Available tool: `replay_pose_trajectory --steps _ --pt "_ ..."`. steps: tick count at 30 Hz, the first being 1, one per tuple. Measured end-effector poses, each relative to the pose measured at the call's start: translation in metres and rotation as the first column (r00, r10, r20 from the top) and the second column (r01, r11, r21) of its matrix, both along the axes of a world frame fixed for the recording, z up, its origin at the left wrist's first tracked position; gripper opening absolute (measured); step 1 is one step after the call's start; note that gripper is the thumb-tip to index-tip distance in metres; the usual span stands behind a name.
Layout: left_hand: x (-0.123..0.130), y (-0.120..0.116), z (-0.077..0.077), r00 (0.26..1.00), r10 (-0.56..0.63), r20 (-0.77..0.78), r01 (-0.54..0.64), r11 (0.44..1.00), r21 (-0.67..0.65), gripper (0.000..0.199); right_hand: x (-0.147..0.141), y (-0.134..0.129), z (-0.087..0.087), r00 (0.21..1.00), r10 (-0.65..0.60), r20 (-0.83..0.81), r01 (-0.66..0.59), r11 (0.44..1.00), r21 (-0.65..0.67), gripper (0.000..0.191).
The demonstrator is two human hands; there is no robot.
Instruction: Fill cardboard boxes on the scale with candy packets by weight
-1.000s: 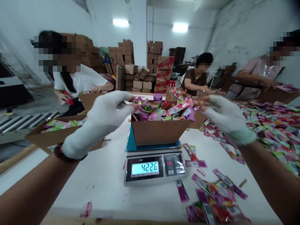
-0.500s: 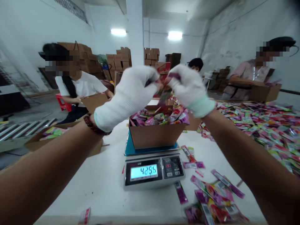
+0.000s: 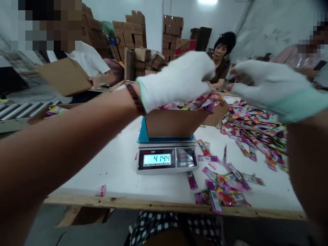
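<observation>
In a white glove, my left hand (image 3: 181, 80) is over the open cardboard box (image 3: 171, 124), its fingers curled at the packets' right side; what they grip, if anything, is hidden. My gloved right hand (image 3: 263, 82) is raised right of the box, with a gap between thumb and fingers and nothing visible in it. Purple and pink packets (image 3: 189, 105) fill the box, which sits on the blue plate of a digital scale (image 3: 167, 169). The display reads 414.4.
Loose packets (image 3: 225, 189) lie right of the scale, and a large heap (image 3: 256, 133) spreads behind them. A person at the left holds a cardboard box (image 3: 65, 77). Two more people are at the back and right. Stacked cartons (image 3: 135, 30) stand behind.
My hands have moved apart, the right one well to the right. A packet seen between them is gone from there. The reading fell from 425.6 to 414.4. The view tilted down.
</observation>
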State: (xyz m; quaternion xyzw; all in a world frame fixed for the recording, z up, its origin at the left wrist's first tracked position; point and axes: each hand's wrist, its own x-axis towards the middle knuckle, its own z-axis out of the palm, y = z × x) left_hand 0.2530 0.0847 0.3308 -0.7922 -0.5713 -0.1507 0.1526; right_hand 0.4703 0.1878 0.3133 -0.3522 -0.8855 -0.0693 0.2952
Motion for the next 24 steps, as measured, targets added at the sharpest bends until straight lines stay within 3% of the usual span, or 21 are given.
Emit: replay_pose_trajectory --steps 3,6,9,12,15,17,19,21,23,24 --pt "-0.037 0.009 -0.002 0.991 0.107 -0.086 -0.111 0.992 -0.052 0.033 -0.038 0.02 -0.011 0.982 -0.09 0.164 0.1 0.994 -0.052 0.034" --pt "-0.057 0.018 -0.011 0.974 0.173 -0.147 -0.197 0.966 -0.166 0.028 -0.059 0.034 -0.02 0.974 -0.008 0.226 0.03 0.995 -0.095 0.018" --pt "-0.062 0.022 -0.007 0.967 0.226 -0.114 -0.24 0.963 -0.124 0.035 -0.064 0.028 -0.017 0.989 0.016 0.146 -0.007 0.998 -0.068 0.014" --pt "-0.059 0.02 0.012 0.967 0.234 -0.097 -0.24 0.969 -0.056 0.035 -0.05 0.007 0.001 1.0 -0.016 0.014 0.017 1.0 -0.012 0.014" --pt "-0.055 0.019 0.025 0.952 0.267 -0.151 -0.287 0.95 -0.124 0.037 -0.014 -0.013 0.024 0.98 -0.198 -0.019 0.199 0.975 0.101 0.015" --pt "-0.056 0.02 0.023 0.948 0.277 -0.157 -0.302 0.938 -0.169 0.037 0.014 -0.02 0.034 0.922 -0.387 -0.006 0.384 0.911 0.152 0.017" --pt "-0.059 0.021 0.015 0.957 0.269 -0.112 -0.285 0.944 -0.165 0.038 0.032 -0.022 0.033 0.88 -0.475 0.023 0.466 0.87 0.16 0.031" --pt "-0.061 0.02 0.005 0.965 0.259 -0.041 -0.262 0.958 -0.12 0.041 0.033 -0.019 0.021 0.932 -0.359 0.05 0.352 0.929 0.118 0.041" --pt "-0.061 0.016 -0.002 0.965 0.26 0.025 -0.257 0.964 -0.073 0.042 0.016 -0.013 0.001 0.99 -0.121 0.071 0.121 0.993 0.007 0.04" --pt "-0.061 0.012 -0.003 0.963 0.262 0.056 -0.259 0.964 -0.056 0.041 0.003 -0.01 -0.009 0.996 -0.013 0.084 0.018 0.998 -0.067 0.037"
